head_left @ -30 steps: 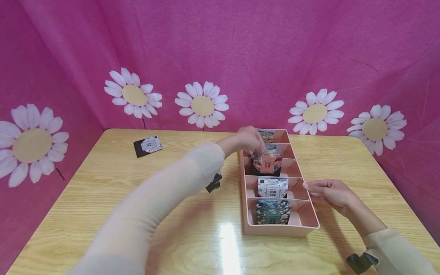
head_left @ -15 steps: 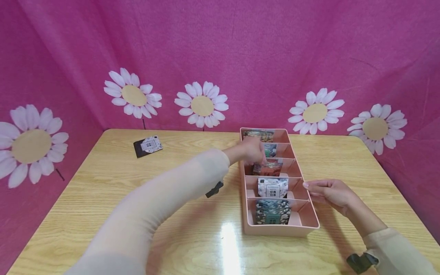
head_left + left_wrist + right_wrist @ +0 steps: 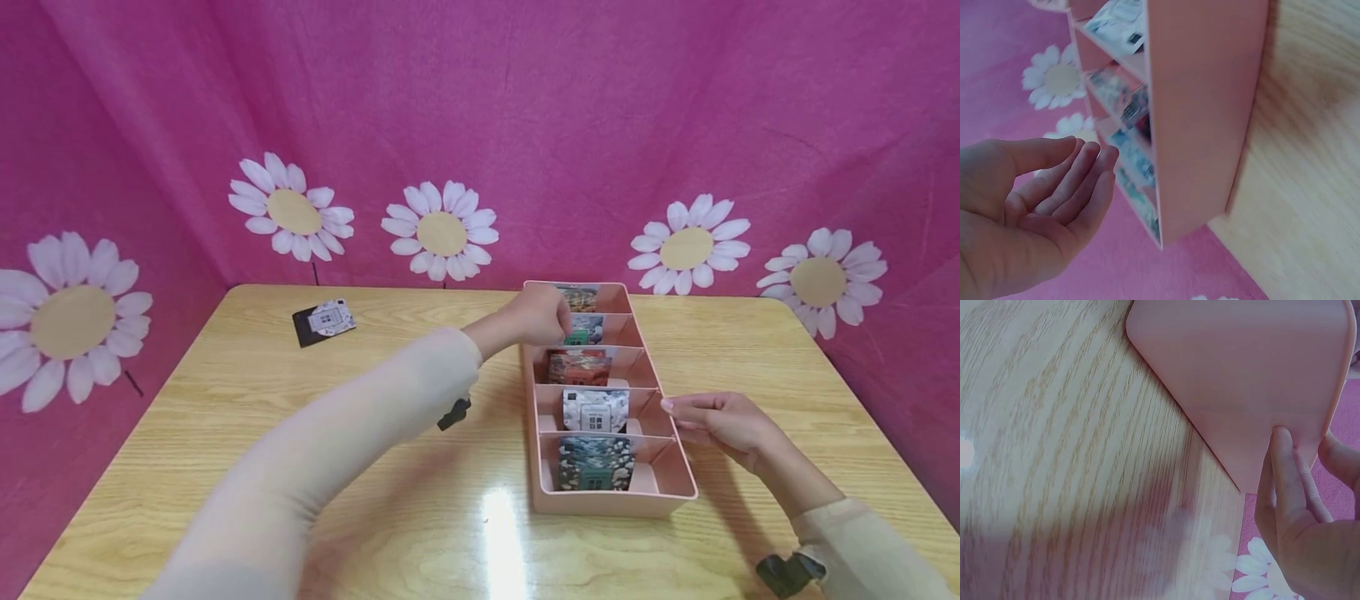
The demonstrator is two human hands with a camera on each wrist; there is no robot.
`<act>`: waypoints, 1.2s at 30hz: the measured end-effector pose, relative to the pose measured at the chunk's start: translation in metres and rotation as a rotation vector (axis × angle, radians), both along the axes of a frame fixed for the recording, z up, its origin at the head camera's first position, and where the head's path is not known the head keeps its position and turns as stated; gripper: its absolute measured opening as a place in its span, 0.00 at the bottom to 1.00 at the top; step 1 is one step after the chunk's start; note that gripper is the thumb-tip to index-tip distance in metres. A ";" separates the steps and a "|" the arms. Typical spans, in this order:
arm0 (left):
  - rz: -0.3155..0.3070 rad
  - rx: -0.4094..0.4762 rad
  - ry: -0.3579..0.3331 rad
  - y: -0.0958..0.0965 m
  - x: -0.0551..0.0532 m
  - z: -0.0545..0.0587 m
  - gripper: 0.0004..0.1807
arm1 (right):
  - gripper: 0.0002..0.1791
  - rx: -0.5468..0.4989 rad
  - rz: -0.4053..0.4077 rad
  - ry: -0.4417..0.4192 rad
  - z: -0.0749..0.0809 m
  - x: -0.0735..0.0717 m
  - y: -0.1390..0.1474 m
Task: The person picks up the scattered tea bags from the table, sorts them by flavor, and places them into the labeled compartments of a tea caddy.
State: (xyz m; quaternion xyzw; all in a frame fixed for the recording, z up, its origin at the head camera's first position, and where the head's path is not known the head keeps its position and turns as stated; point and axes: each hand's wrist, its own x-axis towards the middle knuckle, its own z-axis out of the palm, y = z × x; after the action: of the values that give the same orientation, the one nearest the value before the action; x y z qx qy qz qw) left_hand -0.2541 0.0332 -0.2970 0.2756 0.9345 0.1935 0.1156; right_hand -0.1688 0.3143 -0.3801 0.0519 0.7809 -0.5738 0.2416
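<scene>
A pink divided storage box (image 3: 611, 503) stands on the table with tea packets upright in its compartments. Over its left rim, near the far end, my left hand (image 3: 542, 315) is raised, fingers loosely bent and nothing between them in the left wrist view. Below that hand, a red tea packet (image 3: 579, 367) sits in the middle compartment. A green-labelled packet (image 3: 587, 330) is partly hidden behind the fingers. My right hand (image 3: 723, 423) holds the box's right wall, thumb at the rim and fingers against the outside (image 3: 1285, 469).
A white tea packet (image 3: 595, 410) and blue-green packets (image 3: 596, 463) fill the nearer compartments, with a patterned packet (image 3: 579, 299) in the farthest. On the wooden table (image 3: 405, 467), a black-and-white packet (image 3: 324, 321) lies at the back left. A pink flowered cloth (image 3: 555, 125) hangs behind.
The red packet has gone down into the middle compartment and my left hand has let go of it, rising and drawing back to the left. The right hand stays at the box wall.
</scene>
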 end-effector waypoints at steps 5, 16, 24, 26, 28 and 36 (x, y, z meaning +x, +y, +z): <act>0.092 0.068 0.009 -0.025 -0.005 0.010 0.10 | 0.29 0.010 0.002 0.002 0.001 0.001 0.000; 0.266 0.089 0.047 -0.120 -0.028 -0.004 0.09 | 0.25 -0.006 -0.001 0.005 0.003 0.001 -0.002; 0.400 -0.066 0.004 -0.194 -0.035 -0.027 0.15 | 0.31 0.030 -0.003 0.004 0.003 0.002 -0.002; 0.421 -0.095 -0.022 -0.211 -0.035 -0.034 0.17 | 0.33 0.044 -0.006 0.001 0.003 0.003 -0.002; 0.442 -0.127 -0.046 -0.227 -0.034 -0.041 0.19 | 0.34 0.046 -0.006 0.001 0.003 0.003 -0.001; 0.494 -0.218 -0.057 -0.278 -0.025 -0.065 0.20 | 0.30 0.027 -0.012 0.001 0.004 0.002 -0.002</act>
State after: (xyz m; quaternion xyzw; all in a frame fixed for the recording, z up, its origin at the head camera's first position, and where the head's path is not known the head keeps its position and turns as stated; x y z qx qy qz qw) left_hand -0.2789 -0.2443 -0.3623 0.0194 0.9851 0.1216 0.1202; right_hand -0.1668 0.3127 -0.3763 0.0595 0.7885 -0.5645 0.2369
